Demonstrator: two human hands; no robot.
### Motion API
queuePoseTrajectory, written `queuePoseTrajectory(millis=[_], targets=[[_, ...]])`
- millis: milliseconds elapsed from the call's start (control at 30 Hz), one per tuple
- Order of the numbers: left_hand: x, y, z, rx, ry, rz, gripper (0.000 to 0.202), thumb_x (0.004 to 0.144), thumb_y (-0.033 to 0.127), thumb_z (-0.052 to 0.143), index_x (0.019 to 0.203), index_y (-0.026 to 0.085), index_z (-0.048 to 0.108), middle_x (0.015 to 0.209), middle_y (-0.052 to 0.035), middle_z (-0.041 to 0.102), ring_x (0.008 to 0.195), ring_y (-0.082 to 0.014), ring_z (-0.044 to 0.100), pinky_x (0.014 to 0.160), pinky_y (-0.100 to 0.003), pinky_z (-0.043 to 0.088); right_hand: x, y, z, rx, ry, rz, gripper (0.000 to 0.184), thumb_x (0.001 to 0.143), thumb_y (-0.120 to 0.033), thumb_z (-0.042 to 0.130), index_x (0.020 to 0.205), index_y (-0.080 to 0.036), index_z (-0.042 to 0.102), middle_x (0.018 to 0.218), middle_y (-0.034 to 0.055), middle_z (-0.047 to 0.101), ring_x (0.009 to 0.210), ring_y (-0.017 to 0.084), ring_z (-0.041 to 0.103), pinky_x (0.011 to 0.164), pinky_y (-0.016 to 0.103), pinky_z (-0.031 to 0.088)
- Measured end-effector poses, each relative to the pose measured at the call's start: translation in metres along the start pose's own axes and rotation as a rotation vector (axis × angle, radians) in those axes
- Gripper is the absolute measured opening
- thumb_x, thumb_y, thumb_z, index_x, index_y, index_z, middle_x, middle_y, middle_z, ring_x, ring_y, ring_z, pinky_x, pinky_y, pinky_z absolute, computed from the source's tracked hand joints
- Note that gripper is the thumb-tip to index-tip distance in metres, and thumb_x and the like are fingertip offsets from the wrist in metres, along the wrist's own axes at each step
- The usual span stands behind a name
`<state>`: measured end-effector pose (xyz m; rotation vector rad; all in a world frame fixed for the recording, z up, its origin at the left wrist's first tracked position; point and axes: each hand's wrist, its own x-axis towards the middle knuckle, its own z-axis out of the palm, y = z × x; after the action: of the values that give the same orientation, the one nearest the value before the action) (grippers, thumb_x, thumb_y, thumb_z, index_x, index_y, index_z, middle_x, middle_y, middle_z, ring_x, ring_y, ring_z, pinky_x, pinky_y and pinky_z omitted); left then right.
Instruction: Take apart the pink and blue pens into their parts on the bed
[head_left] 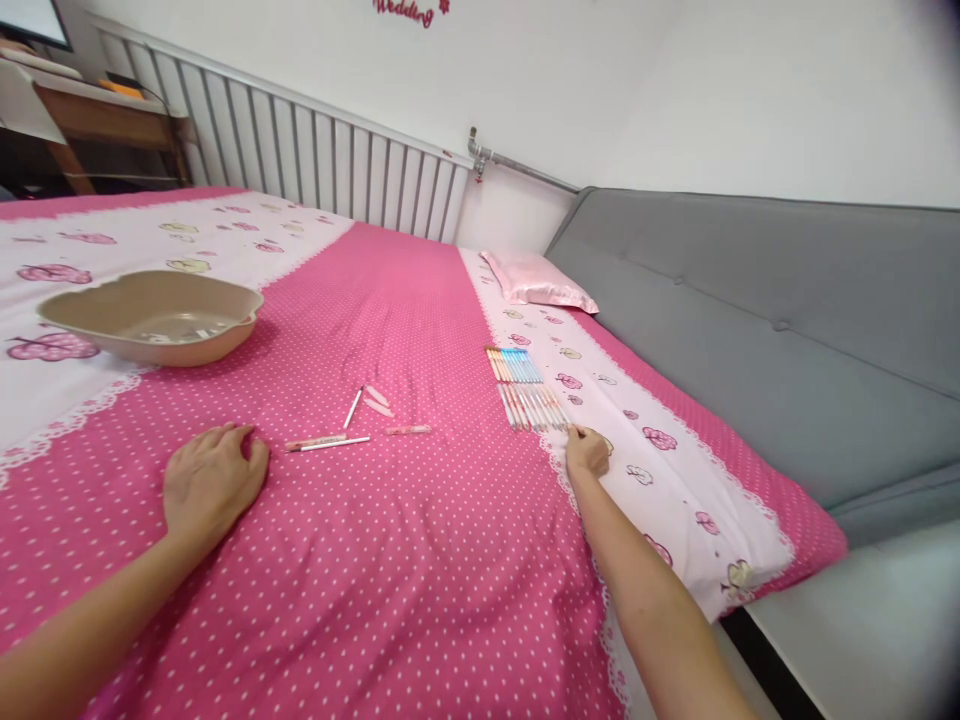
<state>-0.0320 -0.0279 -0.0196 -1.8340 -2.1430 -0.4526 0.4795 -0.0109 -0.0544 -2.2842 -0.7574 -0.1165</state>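
My left hand (214, 478) rests palm down on the pink dotted bedspread, its fingers stretched out and holding nothing. A few loose pens (335, 443) lie just to its right, together with a white pen (353, 408), small pale pink pieces (378, 400) and a short pink pen or cap (409, 430). At the bed's right side, my right hand (588, 452) pinches the near end of a pen at the right end of a row of white and reddish pens (529, 408). Directly beyond that row lies another, of orange and blue pens (514, 365), side by side.
A beige plastic basin (172, 340) with small pieces in it stands on the bed at the left. A pink pillow (536, 280) lies near the grey padded headboard (750, 300). Behind the bed are a white railing (337, 155) and a wooden desk (112, 120).
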Motion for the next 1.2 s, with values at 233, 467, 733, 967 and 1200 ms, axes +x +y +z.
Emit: queuePoseTrajectory(millis=[233,467,733,967,1200], targets=[[-0.001,0.0,-0.001,-0.017,-0.002,-0.005,0.046,0.082,0.037,0.031,0.109,0.011,0.059,0.113,-0.0137,0.061,0.105,-0.0279,0.053,0.094,-0.038,0.037,-0.004,0.004,-0.002,0.003,0.001,-0.028,0.03,0.08,-0.038,0.048,0.096,-0.025,0.07,0.103,0.0062,0.066,0.084,0.021,0.056,0.064,0.028,0.039],[-0.002,0.003,-0.008,-0.042,-0.037,-0.025,0.046,0.083,0.036,0.031,0.11,0.01,0.058,0.113,-0.0137,0.06,0.106,-0.0276,0.052,0.094,-0.038,0.035,-0.006,0.003,-0.005,-0.008,-0.03,-0.057,0.031,0.081,-0.037,0.047,0.097,-0.025,0.07,0.101,0.0069,0.065,0.083,0.019,0.055,0.065,0.027,0.039],[-0.002,0.005,-0.012,-0.047,-0.073,-0.044,0.046,0.083,0.037,0.034,0.113,0.011,0.057,0.117,-0.0123,0.059,0.109,-0.0269,0.05,0.095,-0.037,0.034,-0.007,0.002,-0.006,-0.03,-0.054,-0.043,0.03,0.082,-0.037,0.046,0.098,-0.027,0.069,0.103,0.0048,0.064,0.082,0.018,0.055,0.065,0.026,0.039],[-0.004,0.005,-0.009,-0.074,-0.052,-0.048,0.046,0.082,0.036,0.035,0.111,0.01,0.059,0.116,-0.0146,0.059,0.107,-0.0282,0.051,0.095,-0.038,0.034,-0.007,0.002,-0.007,-0.067,-0.07,-0.059,0.034,0.085,-0.037,0.04,0.102,-0.024,0.066,0.106,0.0081,0.062,0.09,0.022,0.055,0.072,0.03,0.041],[-0.01,0.008,-0.011,-0.126,-0.012,-0.07,0.044,0.081,0.033,0.034,0.107,0.01,0.061,0.113,-0.0151,0.06,0.107,-0.0272,0.051,0.095,-0.037,0.033,-0.02,0.01,-0.016,-0.143,-0.052,-0.074,0.046,0.087,-0.037,0.032,0.12,-0.012,0.051,0.119,0.0178,0.054,0.111,0.028,0.046,0.092,0.04,0.035]])
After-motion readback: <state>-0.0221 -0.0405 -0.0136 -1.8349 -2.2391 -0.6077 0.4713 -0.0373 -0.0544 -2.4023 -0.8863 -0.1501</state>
